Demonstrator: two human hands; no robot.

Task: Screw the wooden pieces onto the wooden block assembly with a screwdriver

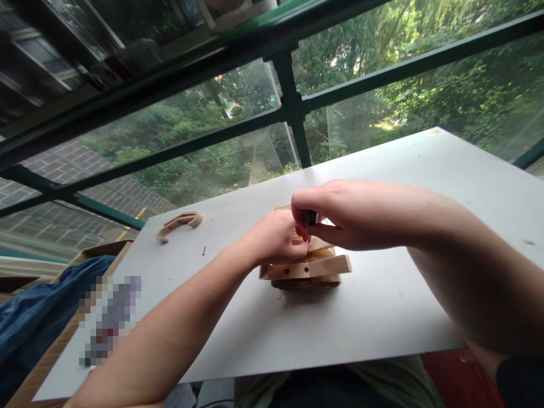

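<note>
My right hand point(327, 218) is closed around a screwdriver point(312, 217) with a black and red handle, its tip pointing down at the wood. Just left of it, my left hand point(278, 235) is closed over the wooden piece point(323, 265), thumb and fingers close to the screwdriver's tip. The wooden piece is pale, with angled bars and two dark holes in its near side. Beneath it lies a darker, bark-edged wood block point(306, 283). The fingertips partly hide the spot where the screwdriver meets the wood.
A curved wooden part point(181, 224) and a screw point(204, 250) lie on the left of the white table point(369, 317). Near its left edge is a pixelated object point(113, 320). A cardboard box point(46, 351) with blue cloth point(34, 306) stands beside it. Green-framed windows rise behind.
</note>
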